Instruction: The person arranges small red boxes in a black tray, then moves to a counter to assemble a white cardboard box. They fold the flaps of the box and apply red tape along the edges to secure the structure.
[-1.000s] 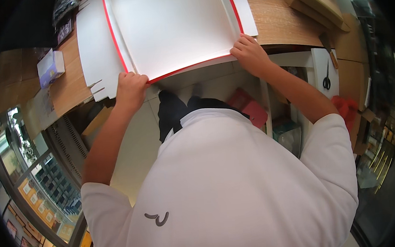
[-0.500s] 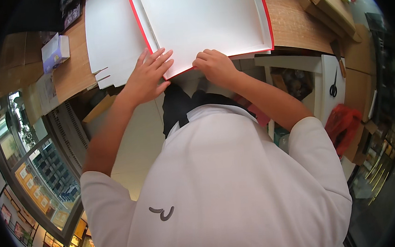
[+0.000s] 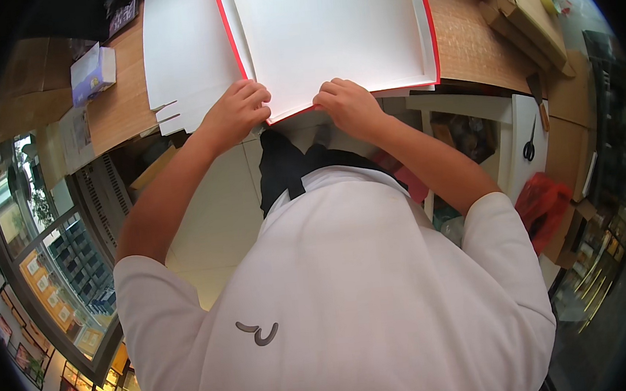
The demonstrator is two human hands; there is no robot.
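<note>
A large white cardboard sheet with red edges (image 3: pixel 329 32) lies on the wooden table (image 3: pixel 477 35), folded up along its left and right sides. My left hand (image 3: pixel 236 109) presses on its near edge, fingers curled over the fold by the left red crease. My right hand (image 3: pixel 350 104) rests a short way to the right on the same near edge, fingers bent onto the white face. Both hands sit close together at the table's front.
A second flat white sheet with cut tabs (image 3: pixel 178 66) lies to the left. A small blue-and-white box (image 3: pixel 93 69) stands further left. Brown cardboard pieces (image 3: pixel 526 2) lie at the right, and black scissors (image 3: pixel 530 145) hang on a white shelf unit.
My hands have moved inward along the sheet's near edge, from its two corners to nearly side by side at the middle. The sheet now reaches less far over the table's front.
</note>
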